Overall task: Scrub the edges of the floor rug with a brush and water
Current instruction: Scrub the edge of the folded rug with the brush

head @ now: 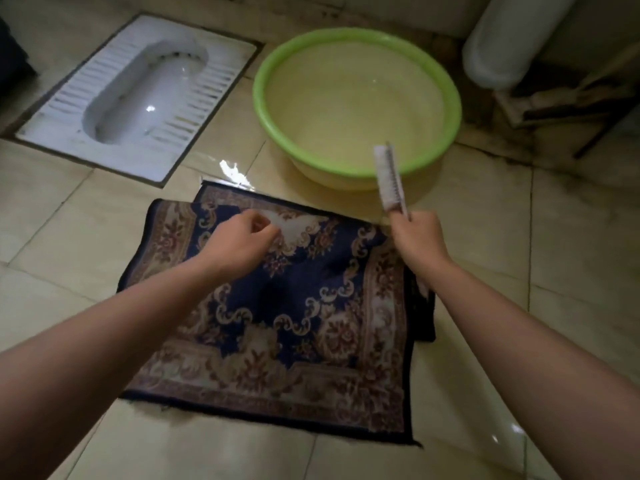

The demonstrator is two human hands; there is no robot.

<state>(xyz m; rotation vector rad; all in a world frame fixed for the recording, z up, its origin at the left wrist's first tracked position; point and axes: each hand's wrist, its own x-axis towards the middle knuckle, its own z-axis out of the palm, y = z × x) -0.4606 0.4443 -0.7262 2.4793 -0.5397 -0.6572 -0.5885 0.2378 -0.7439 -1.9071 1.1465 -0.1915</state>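
**Holding the brush clear of the rug, edges not visibly scrubbed**

The patterned floor rug (311,341) lies on the tiled floor (485,244), its near dark-bound edge closest to the camera. It seems doubled over, since a second layer shows at its far left and right sides. The left hand (239,244) sits over the rug's pale centre with its fingers curled in. I cannot tell whether they pinch the pile or only rest on it. The right hand (419,237) has its fingers clamped round the handle of a scrubbing brush (389,178). The brush points up and away, off the rug, and its head appears in front of the near rim of the green basin (263,109). The basin, just beyond the rug, holds water (356,98). Further off are a white squat toilet (138,95) and a white pipe (512,39).

No foam or clear wet band shows along any edge, so the scrubbing looks largely ahead, and all four edges probably remain.
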